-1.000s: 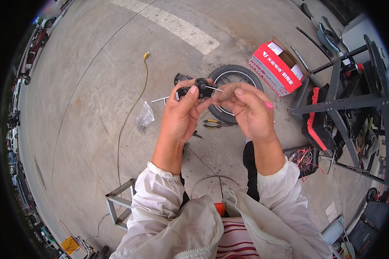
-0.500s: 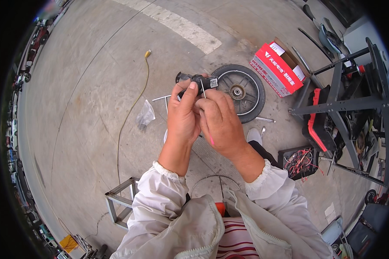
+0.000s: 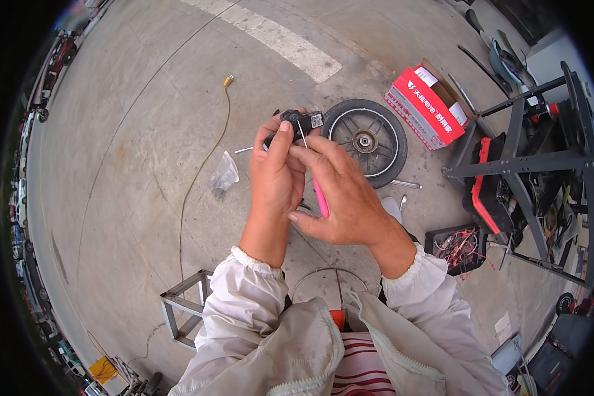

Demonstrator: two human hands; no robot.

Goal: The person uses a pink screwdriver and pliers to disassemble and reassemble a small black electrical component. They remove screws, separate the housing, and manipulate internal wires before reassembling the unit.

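In front of me, my left hand (image 3: 272, 175) is closed around a small black plastic part (image 3: 289, 117) with a white label on its right end. The left thumb presses on its near side. My right hand (image 3: 346, 188) has a screwdriver (image 3: 321, 198) with a pink handle and a thin metal shaft. That shaft slants up to the black part, where its tip appears to meet it. The right thumb stands away from the handle, which lies along the fingers; their undersides are hidden.
Just beyond my hands, a spoked wheel with a tyre (image 3: 398, 155) lies on the concrete. To its right are a red box (image 3: 429, 109) and a dark metal rack (image 3: 548, 162). A clear plastic bag (image 3: 225, 173) and yellow-plugged cable (image 3: 219, 135) lie left; a metal frame (image 3: 171, 303) stands near-left.
My right thumb has moved down and away from the fingers, baring more of the pink handle. The black part has shifted slightly left and tilted in my left hand.
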